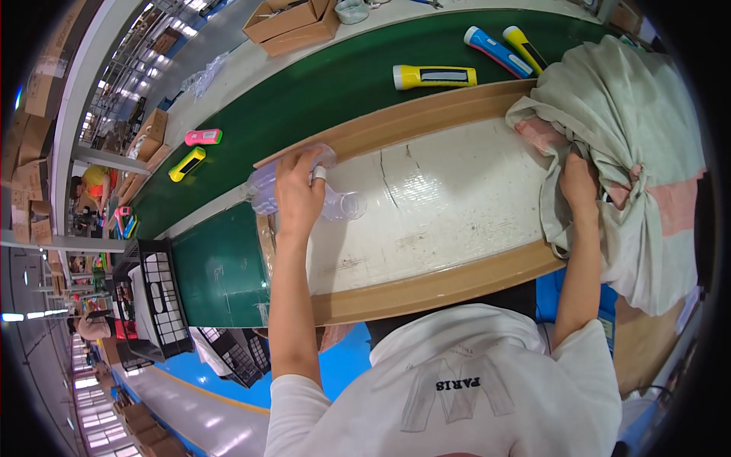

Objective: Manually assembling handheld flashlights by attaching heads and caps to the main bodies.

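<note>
The bottle [304,194], clear plastic and lying on its side at the far left corner of the white worktop [442,206], sits under the left hand [298,199], whose grip is curled down over it, fingers closed round its body and its open mouth pointing right. The right hand [579,186] has a closed grip bunched in the pale cloth [632,145] heaped at the right end; I judge this a gathering step, and lifting the bottle would call for a firmer wrap.
</note>
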